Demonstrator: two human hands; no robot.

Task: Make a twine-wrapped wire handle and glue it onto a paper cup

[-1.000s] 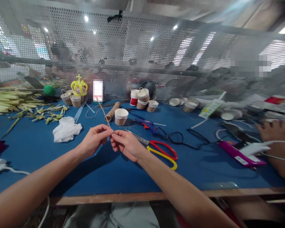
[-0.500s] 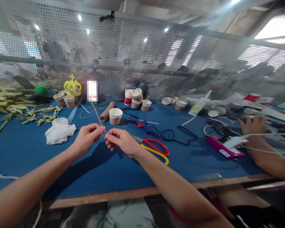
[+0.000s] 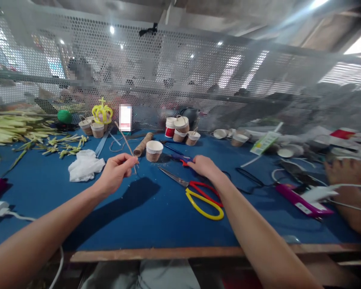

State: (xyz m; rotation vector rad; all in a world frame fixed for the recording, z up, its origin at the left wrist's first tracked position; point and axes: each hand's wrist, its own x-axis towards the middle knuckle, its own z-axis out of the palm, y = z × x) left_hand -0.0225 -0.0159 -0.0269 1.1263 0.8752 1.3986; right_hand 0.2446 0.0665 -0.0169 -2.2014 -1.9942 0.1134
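Pinched between the thumb and fingers of my left hand (image 3: 119, 170) is a thin brown twine (image 3: 125, 139), its upper end slanting up and left. My right hand (image 3: 205, 166) is on the handle of the blue glue gun (image 3: 178, 157), its fingers closed around it and partly hidden. Between the hands stands a small cup wrapped in brown twine (image 3: 154, 151), with a white rim. A brown roll (image 3: 143, 145) lies just left of the cup. Scissors with red and yellow handles (image 3: 188, 188) lie in front of my right hand.
White crumpled tissue (image 3: 86, 165) and green plant strips (image 3: 16, 128) lie at the left. More cups (image 3: 181, 125) and a yellow crown (image 3: 102, 112) stand at the back. At the right are a purple power strip (image 3: 301, 200), cables and another person's hand (image 3: 345, 173).
My right hand has left the twine, moved right and closed on the glue gun. My left hand still pinches the twine. The view has shifted a little to the left.
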